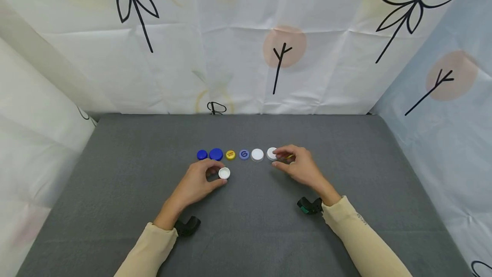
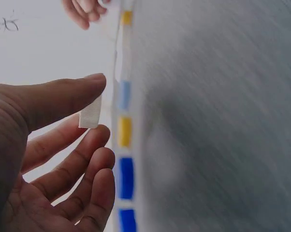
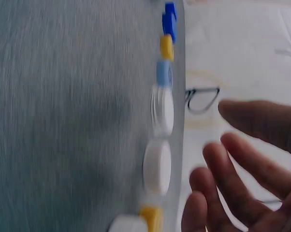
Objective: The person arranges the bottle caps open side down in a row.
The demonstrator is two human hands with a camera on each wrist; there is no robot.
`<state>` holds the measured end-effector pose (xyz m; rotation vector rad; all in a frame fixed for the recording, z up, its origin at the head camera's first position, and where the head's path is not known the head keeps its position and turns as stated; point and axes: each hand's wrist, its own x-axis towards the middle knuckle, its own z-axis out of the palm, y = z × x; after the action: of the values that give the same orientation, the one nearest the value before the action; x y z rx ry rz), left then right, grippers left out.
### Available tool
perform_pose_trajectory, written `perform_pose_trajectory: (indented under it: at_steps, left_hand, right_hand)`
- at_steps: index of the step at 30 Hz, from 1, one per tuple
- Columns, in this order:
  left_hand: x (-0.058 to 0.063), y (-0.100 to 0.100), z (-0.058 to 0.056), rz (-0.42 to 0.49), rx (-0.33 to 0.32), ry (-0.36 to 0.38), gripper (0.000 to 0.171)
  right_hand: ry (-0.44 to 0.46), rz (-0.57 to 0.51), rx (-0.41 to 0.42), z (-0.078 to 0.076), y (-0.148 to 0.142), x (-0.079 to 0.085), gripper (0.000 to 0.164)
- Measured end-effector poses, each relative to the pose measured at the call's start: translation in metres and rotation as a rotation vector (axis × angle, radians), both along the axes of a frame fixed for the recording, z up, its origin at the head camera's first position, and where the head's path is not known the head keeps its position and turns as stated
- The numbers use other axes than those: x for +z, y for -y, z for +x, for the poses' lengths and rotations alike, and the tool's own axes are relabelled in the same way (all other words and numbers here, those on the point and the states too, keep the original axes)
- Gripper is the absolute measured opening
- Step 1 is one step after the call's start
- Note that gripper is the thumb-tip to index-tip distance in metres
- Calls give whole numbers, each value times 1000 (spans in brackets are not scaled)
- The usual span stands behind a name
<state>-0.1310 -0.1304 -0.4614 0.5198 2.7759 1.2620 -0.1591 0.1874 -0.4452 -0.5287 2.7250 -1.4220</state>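
My left hand (image 1: pixel 195 184) pinches a small white bottle cap (image 1: pixel 224 173) between thumb and fingers, raised above the table; in the left wrist view its ridged side shows. My right hand (image 1: pixel 302 169) hovers with loosely bent fingers and nothing between them, near the right end of a row of caps. Beside its fingertips is a white cap (image 1: pixel 271 154), and a yellow cap (image 1: pixel 290 156) is mostly hidden behind the fingers in the head view. The right wrist view shows another white cap (image 3: pixel 129 224) by that yellow cap (image 3: pixel 152 217).
Leftward along the row lie a white cap (image 1: pixel 257 154), a light blue cap (image 1: pixel 244 154), a yellow cap (image 1: pixel 230 154), a larger blue cap (image 1: pixel 216 154) and a smaller blue cap (image 1: pixel 201 154). The grey table (image 1: pixel 246 234) meets printed curtains (image 1: pixel 238 67) behind.
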Motion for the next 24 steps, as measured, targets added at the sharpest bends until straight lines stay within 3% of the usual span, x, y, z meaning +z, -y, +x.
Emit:
perform_pose_trajectory:
  at_steps: [4,9,14,18,20,24]
  left_hand:
    - [11,-17,1,40,-38,-21,34]
    - [17,-38,0,91,-103,-42,32]
    - [16,-52,-1,127,-166,-88,32]
    - [14,-58,-2,160,-164,-116,31]
    - [12,-59,-3,196,-153,-92,30]
    - [11,-60,-6,309,-143,31,28]
  right_hand:
    - [38,-36,122,7,15,3,31]
    - [103,-84,210,12,30,6,32]
    - [151,-142,257,14,34,6,30]
    - [189,-175,236,15,34,4,25]
    - [206,-200,217,15,33,4,23]
    - [211,-254,193,14,34,4,21]
